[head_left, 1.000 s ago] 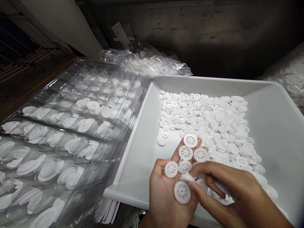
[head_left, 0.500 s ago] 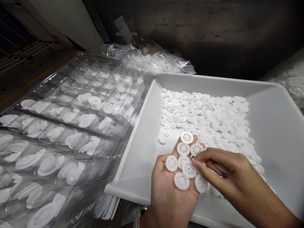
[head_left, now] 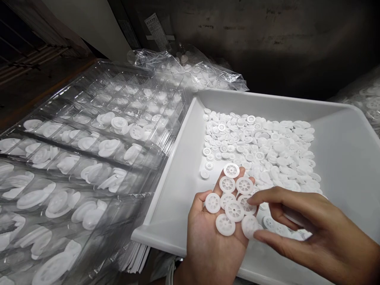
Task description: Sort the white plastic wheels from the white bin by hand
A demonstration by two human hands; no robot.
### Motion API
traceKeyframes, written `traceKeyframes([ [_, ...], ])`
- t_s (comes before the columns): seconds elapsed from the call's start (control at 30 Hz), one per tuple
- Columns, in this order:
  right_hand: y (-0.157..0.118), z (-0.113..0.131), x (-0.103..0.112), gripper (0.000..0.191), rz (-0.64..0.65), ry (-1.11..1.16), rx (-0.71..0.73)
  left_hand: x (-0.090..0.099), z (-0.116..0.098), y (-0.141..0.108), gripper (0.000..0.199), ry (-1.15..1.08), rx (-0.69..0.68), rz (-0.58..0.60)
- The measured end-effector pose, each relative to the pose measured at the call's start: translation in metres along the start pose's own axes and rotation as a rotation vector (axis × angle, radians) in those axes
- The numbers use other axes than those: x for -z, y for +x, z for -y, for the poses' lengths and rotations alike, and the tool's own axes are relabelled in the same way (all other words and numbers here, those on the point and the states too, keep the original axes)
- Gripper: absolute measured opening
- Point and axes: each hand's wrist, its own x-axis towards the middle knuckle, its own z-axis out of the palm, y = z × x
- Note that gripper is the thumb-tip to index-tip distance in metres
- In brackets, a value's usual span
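Fingers [head_left: 285, 196] spread around white spoked wheels [head_left: 234, 211] over a white tray [head_left: 267, 95]

The left hand [head_left: 209, 249] is lying palm up above the near part of the tray, and its fingers are spreading nearly flat. About nine wheels are resting on it, mostly in one layer, some overlapping. This open position seems to be keeping every wheel visible and easy to reach, and any dropped wheel would probably land in the tray. The right hand [head_left: 323, 233] is reaching in from the right side of the tray. Its thumb and index finger are held apart: the index tip is lying on a wheel in the palm, and the thumb tip is touching the lowest wheel [head_left: 249, 227]. I cannot tell if they are really pinching it. A large pile of wheels [head_left: 261, 146] is filling the middle of the tray, with one loose wheel [head_left: 204, 174] just left of it. Clear plastic blister trays [head_left: 89, 158] with white parts are lying left of the tray, a plastic bag [head_left: 190, 67] of white parts is lying behind it, and paper sheets [head_left: 133, 257] are showing under its near edge.
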Motion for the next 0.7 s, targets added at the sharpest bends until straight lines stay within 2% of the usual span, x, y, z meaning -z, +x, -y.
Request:
traceKeyframes([
  [0.17, -0.008, -0.009, -0.003, 0.042, 0.043, -0.106, 0.087, 0.001, -0.003, 0.001, 0.046, -0.006, 0.005, -0.009],
  [0.3, -0.01, -0.014, -0.01, 0.042, 0.047, -0.152, 0.115, 0.001, -0.002, 0.0, 0.045, 0.032, -0.017, 0.013],
  [0.7, -0.005, -0.009, -0.011, 0.041, 0.074, -0.121, 0.124, -0.004, -0.003, -0.003, 0.047, 0.019, -0.056, -0.094],
])
